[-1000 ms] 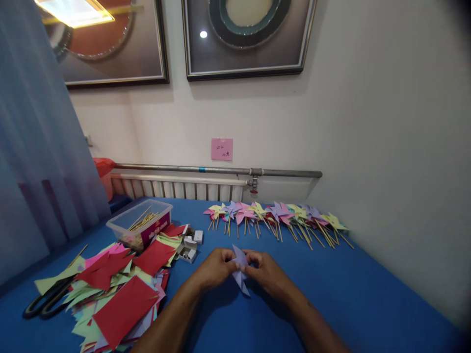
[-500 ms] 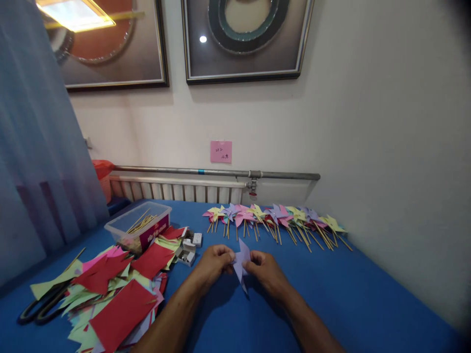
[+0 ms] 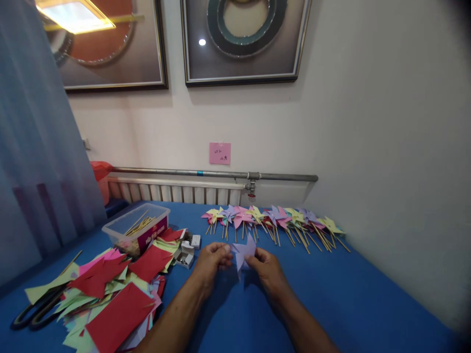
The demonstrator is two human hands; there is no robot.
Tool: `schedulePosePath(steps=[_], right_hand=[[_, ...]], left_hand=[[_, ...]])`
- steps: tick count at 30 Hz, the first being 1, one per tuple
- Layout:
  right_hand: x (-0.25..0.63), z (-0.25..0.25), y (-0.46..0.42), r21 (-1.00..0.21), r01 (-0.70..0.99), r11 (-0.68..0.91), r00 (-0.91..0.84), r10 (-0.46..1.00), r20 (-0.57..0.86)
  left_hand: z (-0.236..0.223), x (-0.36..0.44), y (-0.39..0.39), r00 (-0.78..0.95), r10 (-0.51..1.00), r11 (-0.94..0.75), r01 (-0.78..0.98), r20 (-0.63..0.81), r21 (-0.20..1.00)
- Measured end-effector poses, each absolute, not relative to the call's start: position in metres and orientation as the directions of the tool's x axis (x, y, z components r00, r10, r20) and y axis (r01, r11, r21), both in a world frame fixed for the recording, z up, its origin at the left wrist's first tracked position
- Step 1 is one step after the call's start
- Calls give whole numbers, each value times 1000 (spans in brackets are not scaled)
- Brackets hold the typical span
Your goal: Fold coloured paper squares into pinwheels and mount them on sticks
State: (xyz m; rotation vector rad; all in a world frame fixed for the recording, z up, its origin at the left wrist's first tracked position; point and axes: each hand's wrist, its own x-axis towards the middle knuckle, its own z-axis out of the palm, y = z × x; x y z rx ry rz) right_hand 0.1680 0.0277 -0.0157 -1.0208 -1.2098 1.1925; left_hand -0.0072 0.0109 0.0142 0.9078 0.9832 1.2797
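A light purple paper pinwheel without a stick is held up over the blue table. My right hand pinches it from the right, thumb across its front near the middle. At the pinwheel's left tip, my left hand has thumb and forefinger pinched together, the other fingers curled. Whether a small pin is also between those fingers cannot be seen. Just left of my left hand stand small white boxes, one with its flap up and small metal pieces inside.
Finished pinwheels on sticks lie in a row along the back. At the left are a pile of coloured paper, black-handled scissors and a clear plastic tub of thin sticks. A wall bounds the table's right side.
The purple pinwheel has turned to face me more, so its blades show wider. My left fingers have shifted slightly at its left tip; the right hand keeps its pinch.
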Motion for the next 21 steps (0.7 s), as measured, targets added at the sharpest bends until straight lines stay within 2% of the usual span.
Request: schedulePosePath(steps=[4, 10, 14, 21], right_hand=[[162, -20, 27, -982, -133, 135, 17, 991, 134], [154, -18, 16, -986, -26, 163, -12, 987, 163], [154, -15, 15, -989, 19, 144, -30, 989, 144], [153, -8, 13, -995, -68, 76, -139, 987, 85]], left_hand=[[7, 1, 7, 88, 992, 114, -384, -86, 916], [-2, 9, 11, 7, 999, 47, -341, -47, 939], [2, 7, 12, 26, 998, 58, -343, -52, 937], [8, 1, 7, 142, 989, 77, -289, -37, 954]])
